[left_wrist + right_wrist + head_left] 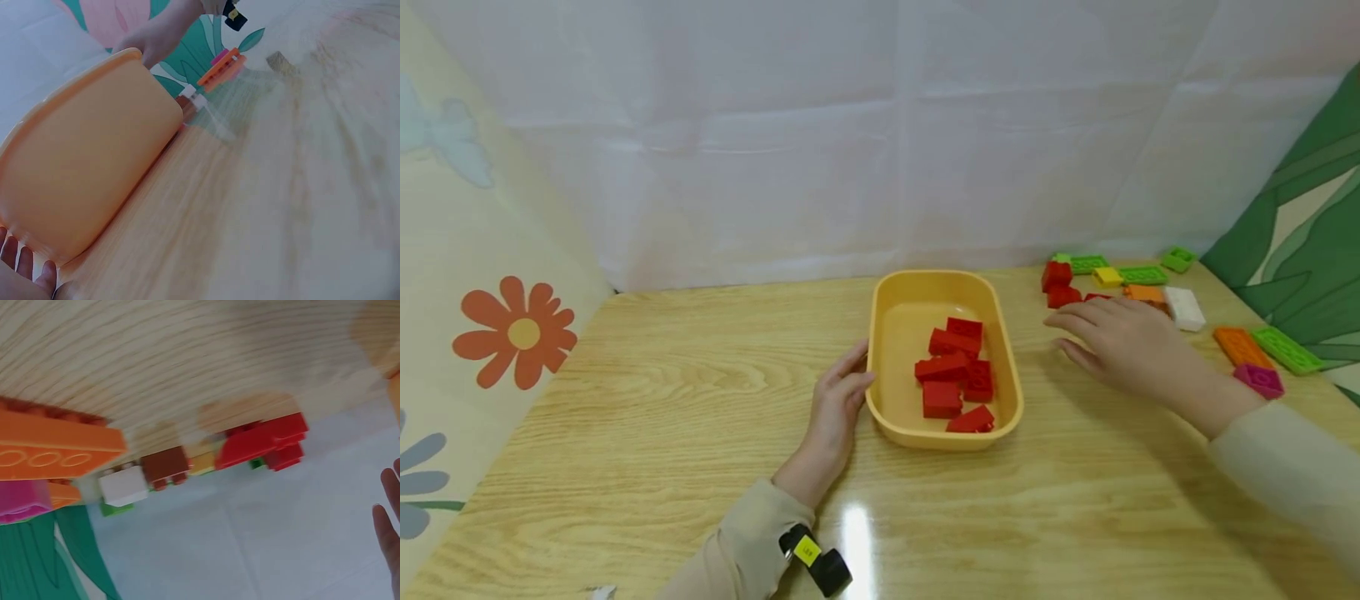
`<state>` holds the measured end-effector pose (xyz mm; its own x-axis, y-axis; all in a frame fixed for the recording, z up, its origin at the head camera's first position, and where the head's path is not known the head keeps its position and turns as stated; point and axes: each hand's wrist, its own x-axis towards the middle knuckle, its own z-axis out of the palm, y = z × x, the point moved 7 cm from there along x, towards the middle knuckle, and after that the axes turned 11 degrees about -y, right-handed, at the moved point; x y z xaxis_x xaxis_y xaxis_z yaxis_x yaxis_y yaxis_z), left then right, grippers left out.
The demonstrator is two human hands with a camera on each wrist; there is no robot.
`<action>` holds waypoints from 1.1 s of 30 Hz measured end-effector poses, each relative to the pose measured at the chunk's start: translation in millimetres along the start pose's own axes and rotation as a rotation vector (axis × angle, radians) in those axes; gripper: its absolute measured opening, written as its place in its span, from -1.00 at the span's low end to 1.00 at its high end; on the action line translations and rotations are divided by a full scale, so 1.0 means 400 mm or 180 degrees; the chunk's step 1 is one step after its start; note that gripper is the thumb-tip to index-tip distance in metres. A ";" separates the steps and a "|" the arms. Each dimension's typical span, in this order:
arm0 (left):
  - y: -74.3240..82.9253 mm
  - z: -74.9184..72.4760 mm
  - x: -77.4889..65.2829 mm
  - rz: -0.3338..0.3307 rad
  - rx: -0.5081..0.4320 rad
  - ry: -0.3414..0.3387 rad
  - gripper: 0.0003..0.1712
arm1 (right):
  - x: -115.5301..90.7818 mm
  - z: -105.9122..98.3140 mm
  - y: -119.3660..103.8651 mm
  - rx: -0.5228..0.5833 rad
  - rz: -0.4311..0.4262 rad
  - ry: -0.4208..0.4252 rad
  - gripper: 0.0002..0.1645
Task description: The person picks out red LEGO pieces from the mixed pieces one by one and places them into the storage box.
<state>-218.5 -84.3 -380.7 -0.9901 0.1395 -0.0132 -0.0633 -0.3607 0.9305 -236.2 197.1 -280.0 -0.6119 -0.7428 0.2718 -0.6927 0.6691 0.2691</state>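
Note:
A yellow plastic bin (880, 400) stands on the table with several red toy bricks (942, 400) inside, mostly toward its right side. At the bin's left wall is my left hand (833, 408), its fingertips against the outside. The left wrist view shows those fingers (25, 262) beside the bin's outer wall (94, 150). My right hand (1123, 346) hovers over the table between the bin and the loose bricks, fingers extended and nothing in them. Just beyond it lie several red bricks (1057, 277), partly hidden by the hand.
Farther back right are green bricks (1142, 275), a yellow brick (1107, 277), an orange brick (1145, 293) and a white brick (1184, 308). Nearer the right edge lie an orange brick (1243, 347), a green plate (1288, 349) and a magenta brick (1259, 381). A white sheet (760, 150) hangs behind the table.

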 end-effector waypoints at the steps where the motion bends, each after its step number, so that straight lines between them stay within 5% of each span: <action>1: -0.001 0.000 0.001 0.0002 0.0011 -0.0003 -0.37 | -0.003 0.005 0.012 0.0011 0.0026 -0.0009 -0.12; 9: -0.002 0.008 0.001 -0.0015 -0.0053 0.0002 -0.36 | -0.021 0.029 0.087 0.0030 0.0283 -0.0075 -0.61; 24: 0.002 0.013 0.000 -0.0040 -0.0047 -0.0014 -0.36 | -0.042 0.098 0.192 0.0120 0.0988 -0.0796 -0.64; 33: 0.001 0.006 0.004 -0.0023 -0.0028 -0.0015 -0.38 | -0.048 0.122 0.228 0.0243 0.1156 -0.0845 -0.67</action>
<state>-219.8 -82.0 -379.4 -0.9890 0.1465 -0.0183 -0.0716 -0.3677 0.9272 -306.3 271.1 -305.7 -0.8901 -0.4473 0.0870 -0.4352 0.8911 0.1286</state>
